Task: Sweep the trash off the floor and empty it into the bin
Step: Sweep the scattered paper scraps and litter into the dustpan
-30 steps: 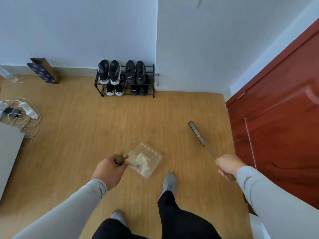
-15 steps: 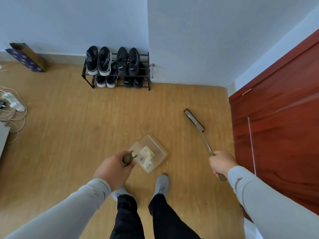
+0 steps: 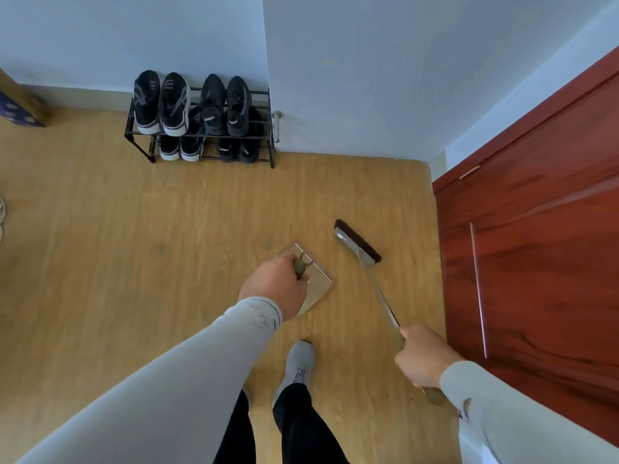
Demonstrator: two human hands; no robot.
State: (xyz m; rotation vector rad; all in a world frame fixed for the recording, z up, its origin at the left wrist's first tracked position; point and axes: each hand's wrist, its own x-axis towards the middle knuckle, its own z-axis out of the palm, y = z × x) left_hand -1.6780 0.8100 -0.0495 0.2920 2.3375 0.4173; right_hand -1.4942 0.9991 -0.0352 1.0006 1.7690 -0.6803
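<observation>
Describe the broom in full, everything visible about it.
The broom has a narrow head with a silvery metal-looking top strip and dark bristles along its far edge. A thin shiny shaft runs back from it to a dull olive grip, whose end pokes out behind the right hand closed around it. It is held slanted, head forward and down toward the wood floor, beside the dustpan and apart from it. Whether the bristles touch the floor is unclear.

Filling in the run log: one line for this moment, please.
left hand: holds dustpan | right hand: holds broom | bin: not in view
</observation>
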